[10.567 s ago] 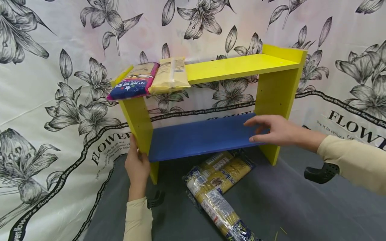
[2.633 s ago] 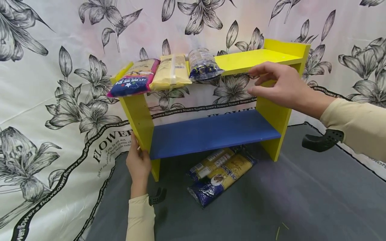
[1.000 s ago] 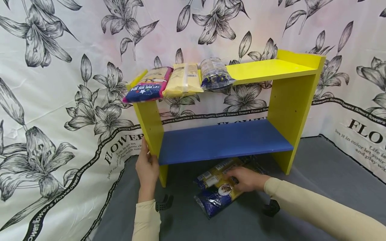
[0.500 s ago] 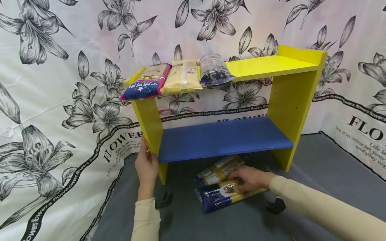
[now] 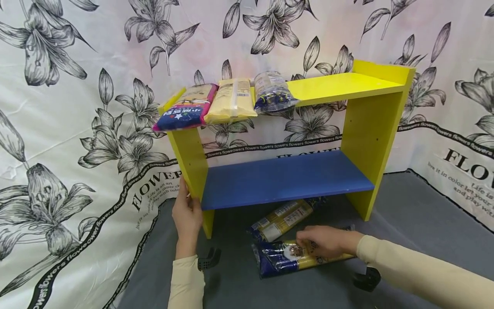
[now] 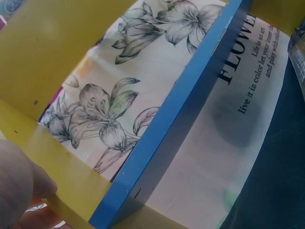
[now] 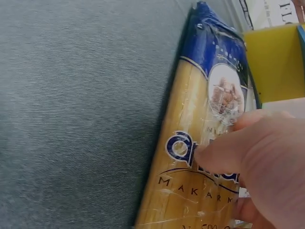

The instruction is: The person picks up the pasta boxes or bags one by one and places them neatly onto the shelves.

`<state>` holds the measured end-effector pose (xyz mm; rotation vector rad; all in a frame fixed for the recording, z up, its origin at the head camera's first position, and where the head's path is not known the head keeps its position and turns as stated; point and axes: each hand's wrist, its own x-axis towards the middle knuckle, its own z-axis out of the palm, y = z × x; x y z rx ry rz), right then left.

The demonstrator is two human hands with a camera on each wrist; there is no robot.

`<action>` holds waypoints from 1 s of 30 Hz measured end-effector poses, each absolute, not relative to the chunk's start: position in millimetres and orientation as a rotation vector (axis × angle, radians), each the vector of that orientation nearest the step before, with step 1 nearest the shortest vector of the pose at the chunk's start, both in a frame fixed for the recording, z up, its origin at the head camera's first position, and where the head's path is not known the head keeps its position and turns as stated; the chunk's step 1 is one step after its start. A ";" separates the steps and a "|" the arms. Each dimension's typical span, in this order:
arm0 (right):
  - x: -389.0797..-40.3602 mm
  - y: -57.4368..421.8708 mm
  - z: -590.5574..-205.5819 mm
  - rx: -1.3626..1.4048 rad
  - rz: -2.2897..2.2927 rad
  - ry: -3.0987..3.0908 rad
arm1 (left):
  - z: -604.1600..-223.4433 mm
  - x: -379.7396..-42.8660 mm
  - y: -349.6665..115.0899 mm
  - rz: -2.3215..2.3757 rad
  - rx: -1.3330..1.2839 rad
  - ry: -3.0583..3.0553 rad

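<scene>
My right hand (image 5: 326,242) grips a blue-and-yellow pack of spaghetti (image 5: 278,259) by its middle, low over or on the grey surface in front of the shelf. The right wrist view shows the thumb laid across the pack's printed lettering (image 7: 181,147). A second spaghetti pack (image 5: 283,219) lies behind it, partly under the blue board (image 5: 285,178). With the left hand (image 5: 188,214) I hold the yellow side panel (image 5: 189,165) of the shelf unit by its edge. In the left wrist view the thumb (image 6: 43,181) presses that panel.
On the yellow top board (image 5: 343,86), at its left end, lie a blue-and-pink bag (image 5: 187,107), a pale yellow bag (image 5: 233,101) and a clear pack with a blue end (image 5: 273,92). Flower-printed cloth (image 5: 127,56) hangs behind. The right side panel (image 5: 372,150) stands on the grey surface.
Over the last second my right hand has drawn the front spaghetti pack forward, turning it sideways, away from the other pack. Earlier, a spaghetti pack left the floor pile and a third pack appeared on top.
</scene>
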<state>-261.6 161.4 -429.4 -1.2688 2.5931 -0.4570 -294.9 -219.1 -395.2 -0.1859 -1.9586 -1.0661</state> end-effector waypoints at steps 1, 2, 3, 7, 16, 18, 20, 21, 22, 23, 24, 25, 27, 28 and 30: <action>-260.3 161.6 -428.8 -1.272 -0.459 2.591 | -395.0 -295.0 -219.1 -1.065 -0.186 -1.958; -259.1 161.9 -428.3 -1.269 -0.459 2.589 | -394.6 -294.9 -219.0 -1.064 -0.188 -1.957; -258.0 162.4 -428.1 -1.268 -0.458 2.588 | -394.4 -294.9 -218.8 -1.065 -0.189 -1.958; -253.3 164.7 -428.7 -1.277 -0.471 2.571 | -394.2 -294.3 -217.5 -1.066 -0.184 -1.965; -236.8 168.6 -426.8 -1.214 -0.376 2.532 | -396.0 -293.3 -216.4 -1.074 -0.176 -1.977; -233.5 168.7 -425.6 -1.230 -0.354 2.516 | -396.2 -293.5 -217.2 -1.073 -0.175 -1.973; -231.5 168.3 -424.4 -1.228 -0.366 2.481 | -396.6 -294.2 -218.5 -1.069 -0.172 -1.971; -231.8 167.9 -424.1 -1.226 -0.376 2.459 | -396.5 -294.3 -219.0 -1.069 -0.171 -1.971; -232.8 167.7 -424.1 -1.232 -0.396 2.433 | -396.2 -294.7 -219.6 -1.070 -0.169 -1.971; -233.8 167.2 -423.3 -1.201 -0.418 2.405 | -395.9 -294.9 -219.9 -1.071 -0.167 -1.971; -235.2 166.6 -422.5 -1.163 -0.452 2.377 | -395.6 -295.1 -220.1 -1.074 -0.163 -1.975; -236.5 166.0 -421.5 -1.110 -0.481 2.350 | -395.7 -295.5 -220.1 -1.076 -0.159 -1.978; -238.6 165.5 -419.9 -1.012 -0.528 2.313 | -395.6 -295.3 -219.8 -1.083 -0.152 -1.980; -238.7 165.4 -419.2 -0.963 -0.549 2.303 | -396.0 -295.6 -219.6 -1.083 -0.148 -1.981; -238.2 165.0 -418.1 -0.883 -0.575 2.306 | -396.2 -296.1 -219.2 -1.079 -0.145 -1.979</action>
